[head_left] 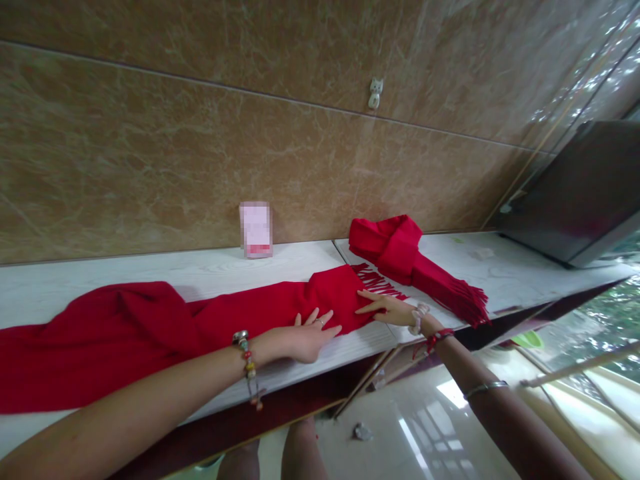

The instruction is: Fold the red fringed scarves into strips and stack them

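A long red scarf stretches along the white tabletop, wide and rumpled at the left and narrower toward its fringed end. My left hand rests on its front edge with the fingers spread. Near the fringe, my right hand lies on the cloth, fingers stretched out and apart. Neither hand grips anything. Just beyond the right hand, a second red scarf sits folded over itself, its fringed tail pointing right toward the front edge.
Against the brown marbled wall stands a small pink-white box. A dark appliance occupies the far right of the white tabletop. A cat-shaped hook is on the wall. Below, the tiled floor holds a small grey object.
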Available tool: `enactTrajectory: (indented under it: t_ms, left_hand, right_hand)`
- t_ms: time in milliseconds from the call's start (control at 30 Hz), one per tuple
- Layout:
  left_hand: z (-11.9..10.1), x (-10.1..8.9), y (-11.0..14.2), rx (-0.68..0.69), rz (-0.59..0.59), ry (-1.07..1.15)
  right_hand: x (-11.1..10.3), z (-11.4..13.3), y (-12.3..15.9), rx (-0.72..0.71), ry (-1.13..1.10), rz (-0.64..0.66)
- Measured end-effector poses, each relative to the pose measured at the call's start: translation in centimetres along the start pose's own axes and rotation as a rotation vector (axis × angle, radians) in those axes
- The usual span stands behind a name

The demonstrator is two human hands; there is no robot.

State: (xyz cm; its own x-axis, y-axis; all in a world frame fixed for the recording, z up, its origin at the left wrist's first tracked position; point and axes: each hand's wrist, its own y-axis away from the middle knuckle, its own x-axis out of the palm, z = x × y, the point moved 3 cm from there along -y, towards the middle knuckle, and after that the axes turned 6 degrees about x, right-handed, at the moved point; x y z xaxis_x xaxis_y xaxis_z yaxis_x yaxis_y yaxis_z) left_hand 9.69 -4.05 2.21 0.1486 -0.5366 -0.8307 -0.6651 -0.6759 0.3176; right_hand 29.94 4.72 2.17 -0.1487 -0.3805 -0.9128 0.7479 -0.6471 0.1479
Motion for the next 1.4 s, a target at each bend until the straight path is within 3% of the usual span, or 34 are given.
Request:
enactTrajectory:
  t_ms: [67,133,233,300,367,467,600,933,1200,1400]
  left_hand:
    - [0.0,-1.1,-0.2,0.026,0.007,0.023]
    - [0.4,-2.4,-0.8,-0.012,-0.106,-0.003]
    - [1.8,-3.1,-2.3,-0.145,-0.341,-0.145]
    - [3.1,-2.6,-3.4,-0.206,-0.393,-0.229]
    - [4.5,-2.1,-4.3,-0.224,-0.399,-0.271]
    - [6.3,-2.0,-4.7,-0.222,-0.427,-0.305]
    - [7.6,-2.6,-4.3,-0.248,-0.425,-0.328]
    - [7.1,-2.4,-2.7,-0.271,-0.421,-0.320]
    - [8.9,-1.6,1.3,-0.265,-0.446,-0.362]
    - [10.9,-2.5,3.0,-0.247,-0.407,-0.374]
  right_hand:
    - [-0.5,0.1,0.0,-0.025,0.014,0.009]
    - [-1.2,0.3,-0.4,-0.040,0.031,-0.025]
    - [-2.3,0.9,-2.1,0.028,0.072,-0.234]
    - [-2.4,1.4,-3.8,0.095,0.125,-0.366]
    - [-1.5,1.9,-5.6,0.143,0.202,-0.386]
    - [0.7,2.0,-7.6,0.214,0.307,-0.315]
    - [2.6,1.4,-8.2,0.294,0.366,-0.296]
    - [2.4,1.1,-8.4,0.316,0.398,-0.261]
    - [2.6,0.7,-8.6,0.300,0.434,-0.285]
    - [2.4,1.0,-9.7,0.357,0.459,-0.256]
